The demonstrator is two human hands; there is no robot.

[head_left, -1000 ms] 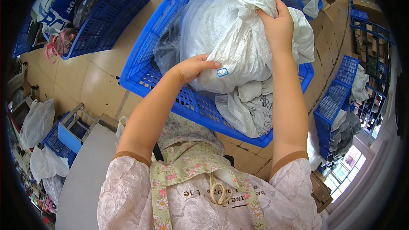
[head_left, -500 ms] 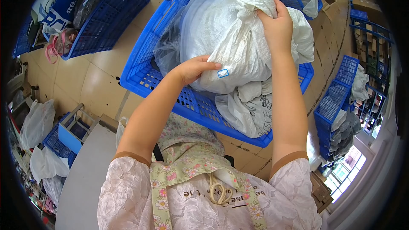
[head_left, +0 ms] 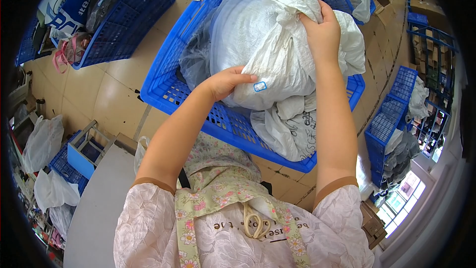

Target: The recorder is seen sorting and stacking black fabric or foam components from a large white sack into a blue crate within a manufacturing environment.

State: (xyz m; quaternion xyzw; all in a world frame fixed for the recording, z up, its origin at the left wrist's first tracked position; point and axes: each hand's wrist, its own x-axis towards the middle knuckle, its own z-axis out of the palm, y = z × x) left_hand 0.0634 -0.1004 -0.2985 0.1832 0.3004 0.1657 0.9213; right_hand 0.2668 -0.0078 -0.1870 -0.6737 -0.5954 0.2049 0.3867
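A bulky white woven sack (head_left: 282, 59) lies in a blue plastic crate (head_left: 168, 87) in front of me. My right hand (head_left: 323, 32) is closed round the sack's bunched, gathered top on the far right side. At the sack's left side, my left hand (head_left: 230, 82) grips its fabric, thumb on top and fingers hidden behind. Close to that thumb is a small blue-bordered label (head_left: 260, 86) on the sack. Clear plastic bags (head_left: 196, 62) fill the crate's left part. Another white sack with dark marks (head_left: 292, 131) is crumpled in the near right corner.
Another blue crate (head_left: 124, 25) with bags stands at the far left. A grey table (head_left: 109, 208) is at my lower left, with a small blue stool-like frame (head_left: 84, 156) beyond it. Stacked blue crates (head_left: 386, 119) and shelving (head_left: 434, 64) line the right side.
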